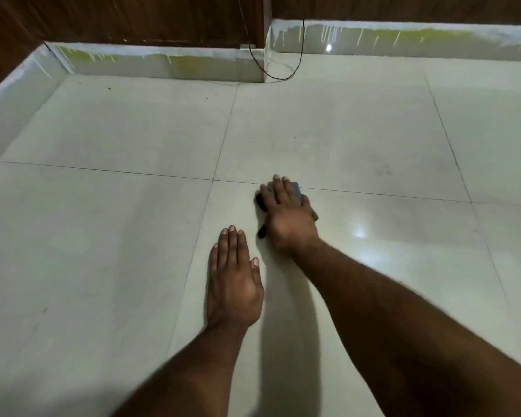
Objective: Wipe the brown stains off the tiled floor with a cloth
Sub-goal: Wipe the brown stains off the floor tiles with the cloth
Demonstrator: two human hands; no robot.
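Observation:
My right hand (286, 213) lies flat on a dark grey cloth (297, 189), pressing it onto the pale tiled floor (118, 236) where two grout lines meet. Only the cloth's edges show around the fingers and palm. My left hand (233, 281) rests flat on the floor below and to the left of it, fingers straight and together, holding nothing. A faint dark smudge (384, 170) marks the tile to the upper right of the cloth. No clear brown stain shows under or beside the cloth.
A white skirting (163, 60) with yellow-green paint drips runs along the wood-panelled walls at the top and left. A thin black wire (278, 77) hangs down at the wall corner onto the floor. Small dark specks (109, 88) dot the far tiles.

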